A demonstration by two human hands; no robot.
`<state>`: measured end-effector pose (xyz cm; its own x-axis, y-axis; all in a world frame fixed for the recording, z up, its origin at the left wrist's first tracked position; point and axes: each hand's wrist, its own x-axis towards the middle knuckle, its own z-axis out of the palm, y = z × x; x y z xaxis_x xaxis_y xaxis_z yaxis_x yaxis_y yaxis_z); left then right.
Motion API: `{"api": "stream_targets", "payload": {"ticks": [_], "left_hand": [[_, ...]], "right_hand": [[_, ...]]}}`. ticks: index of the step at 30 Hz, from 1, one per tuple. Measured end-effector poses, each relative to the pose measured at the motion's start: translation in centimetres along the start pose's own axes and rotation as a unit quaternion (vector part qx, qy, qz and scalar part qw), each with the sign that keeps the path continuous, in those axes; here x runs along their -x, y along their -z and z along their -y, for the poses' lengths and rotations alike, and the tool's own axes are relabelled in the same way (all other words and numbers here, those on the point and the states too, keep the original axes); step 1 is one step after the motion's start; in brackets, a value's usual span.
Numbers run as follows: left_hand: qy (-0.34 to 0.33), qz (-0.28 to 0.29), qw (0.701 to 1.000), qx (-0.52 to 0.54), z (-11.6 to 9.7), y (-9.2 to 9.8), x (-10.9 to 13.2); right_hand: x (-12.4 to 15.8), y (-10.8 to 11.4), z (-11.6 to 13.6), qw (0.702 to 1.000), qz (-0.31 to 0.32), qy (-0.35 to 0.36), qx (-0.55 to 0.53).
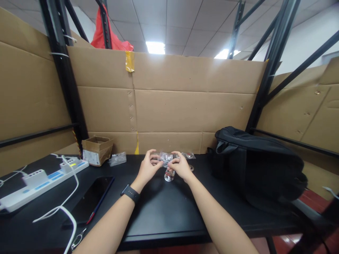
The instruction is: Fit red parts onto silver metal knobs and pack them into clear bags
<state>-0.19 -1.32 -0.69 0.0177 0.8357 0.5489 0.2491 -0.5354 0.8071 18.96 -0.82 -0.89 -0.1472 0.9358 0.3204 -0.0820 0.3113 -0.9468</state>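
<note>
Both of my hands meet over the far middle of the black table. My left hand (150,165), with a dark watch (130,193) on its wrist, has thumb and fingers curved around the left side of a clear plastic bag (166,157). Thumb and forefinger of my right hand (181,165) pinch the bag's right side. What lies inside the crinkled bag is too small to make out. Just below the fingers is a shiny round metal piece (169,175) with a bit of red. Behind my right hand lies another clear packet (189,155), and a small ring (191,168) is partly hidden beside it.
On the left are a small open cardboard box (97,150), a clear plastic packet (117,158), a white power strip (45,183) with cables, and a dark phone (91,201). A black backpack (259,165) stands on the right. Cardboard walls (169,109) enclose the table.
</note>
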Motion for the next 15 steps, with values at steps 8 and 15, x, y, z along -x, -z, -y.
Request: {"api": "stream_targets", "payload": {"ticks": [8, 15], "left_hand": [[-0.026, 0.003, 0.996, -0.080, 0.52, -0.26, 0.33], [-0.023, 0.010, 0.997, -0.070, 0.34, -0.18, 0.32]], "right_hand": [[-0.02, -0.31, 0.39, 1.000, -0.002, 0.021, 0.019], [-0.19, -0.05, 0.02, 0.996, -0.020, 0.054, 0.069]]}}
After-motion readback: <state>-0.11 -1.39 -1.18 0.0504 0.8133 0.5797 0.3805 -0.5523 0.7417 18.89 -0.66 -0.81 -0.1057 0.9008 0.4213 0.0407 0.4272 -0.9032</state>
